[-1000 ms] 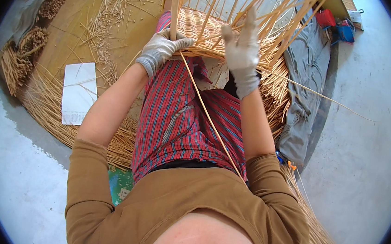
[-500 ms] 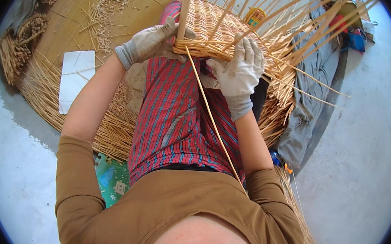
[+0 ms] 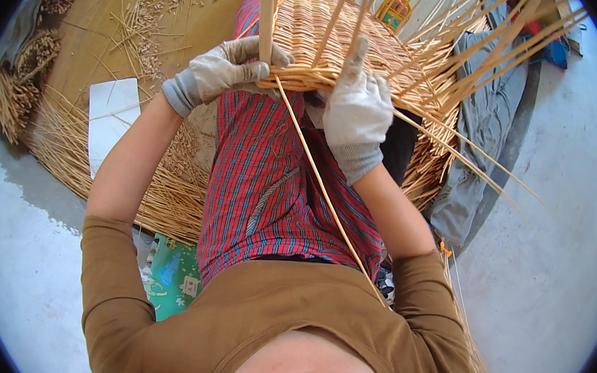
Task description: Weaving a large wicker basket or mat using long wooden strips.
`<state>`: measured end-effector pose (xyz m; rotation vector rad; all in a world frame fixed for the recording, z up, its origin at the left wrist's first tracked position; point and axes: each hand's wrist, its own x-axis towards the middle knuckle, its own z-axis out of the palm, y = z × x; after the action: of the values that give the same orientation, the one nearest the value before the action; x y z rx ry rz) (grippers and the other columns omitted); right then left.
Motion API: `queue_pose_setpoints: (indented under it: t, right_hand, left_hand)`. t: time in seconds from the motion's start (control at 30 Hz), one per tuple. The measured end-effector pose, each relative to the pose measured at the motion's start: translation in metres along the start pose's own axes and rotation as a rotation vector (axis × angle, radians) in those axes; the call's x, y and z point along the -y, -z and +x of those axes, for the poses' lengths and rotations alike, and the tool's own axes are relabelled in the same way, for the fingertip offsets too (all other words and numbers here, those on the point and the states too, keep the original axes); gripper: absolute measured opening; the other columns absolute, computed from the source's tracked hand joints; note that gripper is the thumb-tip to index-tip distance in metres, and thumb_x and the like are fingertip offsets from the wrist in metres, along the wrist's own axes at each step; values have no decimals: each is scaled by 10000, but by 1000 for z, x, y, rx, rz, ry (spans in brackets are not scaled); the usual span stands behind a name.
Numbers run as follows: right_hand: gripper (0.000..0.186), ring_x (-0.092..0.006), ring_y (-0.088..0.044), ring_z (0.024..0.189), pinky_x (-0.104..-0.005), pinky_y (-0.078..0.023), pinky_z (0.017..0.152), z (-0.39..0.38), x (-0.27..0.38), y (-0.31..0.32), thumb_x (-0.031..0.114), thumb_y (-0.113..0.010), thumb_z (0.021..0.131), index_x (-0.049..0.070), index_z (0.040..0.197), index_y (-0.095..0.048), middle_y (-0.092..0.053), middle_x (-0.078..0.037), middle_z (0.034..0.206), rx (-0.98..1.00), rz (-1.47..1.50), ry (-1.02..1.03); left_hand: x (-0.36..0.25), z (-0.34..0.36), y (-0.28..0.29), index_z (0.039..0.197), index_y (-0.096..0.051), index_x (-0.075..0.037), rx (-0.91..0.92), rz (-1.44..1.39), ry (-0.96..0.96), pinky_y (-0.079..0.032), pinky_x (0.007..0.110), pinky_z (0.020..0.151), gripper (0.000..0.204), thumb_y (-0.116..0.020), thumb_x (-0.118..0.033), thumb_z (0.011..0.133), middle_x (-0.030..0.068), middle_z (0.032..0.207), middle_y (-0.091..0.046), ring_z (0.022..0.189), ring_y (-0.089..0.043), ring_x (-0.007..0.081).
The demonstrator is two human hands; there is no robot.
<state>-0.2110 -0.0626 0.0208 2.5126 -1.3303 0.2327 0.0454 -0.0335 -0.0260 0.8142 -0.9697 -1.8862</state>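
Pale floor (image 3: 560, 280) spread well to the right of my right fingers (image 3: 356, 65), and a tan board (image 3: 99, 34), littered with short wicker scraps (image 3: 149, 31), lay beyond and left of my left fingers (image 3: 242, 49). I wore pale gloves (image 3: 358, 124) with grey cuffs. My left thumb and fingers were clamped on the near left corner of a woven basket (image 3: 312, 31), around the foot of a flat wooden post (image 3: 266, 20). My right fingers were at the basket's near edge, backs turned up: one pointed straight ahead, the others were bent, and I could not tell whether they pinched anything. From there the basket reached away beyond both sets of fingers, its long stakes (image 3: 510, 41) fanning out ahead and to the right. One loose strand (image 3: 307, 148) ran from beside my left thumb back across the red checked cloth (image 3: 244, 160) on my lap; two more strands (image 3: 424, 131) stuck out right of my right fingers. Nearer me than my left fingers, and left of them, lay a white sheet (image 3: 104, 134) and long wicker rods (image 3: 168, 214); grey cloth (image 3: 491, 97) lay right of my right fingers.
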Motion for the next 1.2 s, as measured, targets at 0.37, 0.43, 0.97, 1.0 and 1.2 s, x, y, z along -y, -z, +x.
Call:
queue_pose_setpoints:
  t: [0.37, 0.43, 0.97, 1.0, 1.2]
  right_hand:
    - [238, -113, -675, 638, -262, -579, 631, 127, -16, 50, 194, -630, 986, -12, 1060, -725, -724, -71, 790, 489, 1225, -266]
    - [258, -93, -640, 585, -243, -541, 561, 138, 4, 40, 263, -636, 1006, 28, 1051, -730, -681, -30, 715, 576, 1267, -116]
    - [493, -49, -492, 500, -228, -411, 466, 136, 2, -14, 474, -522, 1045, 36, 1077, -746, -546, 51, 593, 147, 1812, -144]
    - [493, -49, -492, 500, -228, -411, 466, 138, 0, -15, 474, -522, 1045, 36, 1077, -746, -546, 51, 593, 139, 1813, -148]
    - [349, -71, -543, 531, -249, -463, 500, 134, 5, 2, 355, -547, 1056, 48, 1050, -711, -597, 13, 625, 269, 1730, -243]
  left_hand:
    - [2, 2, 2, 1261, -620, -62, -68, -1, 72, -613, 453, 947, 364, -696, -232, 949, 41, 1279, -612, 1209, -597, 216]
    - [2, 0, 2, 1259, -620, -67, -89, -3, 77, -606, 457, 962, 349, -690, -212, 950, 36, 1264, -627, 1177, -618, 210]
    - [-12, -7, 8, 1305, -609, -105, -65, 284, 116, -599, 284, 632, 500, -707, -420, 929, 50, 1097, -698, 761, -712, 160]
    - [-12, -3, 4, 1306, -608, -102, -105, 291, 89, -591, 274, 586, 432, -681, -349, 960, 44, 1053, -697, 725, -705, 148]
    - [3, -14, -17, 1360, -583, -109, -248, 269, 22, -571, 255, 592, 472, -641, -391, 987, 30, 1027, -703, 688, -672, 108]
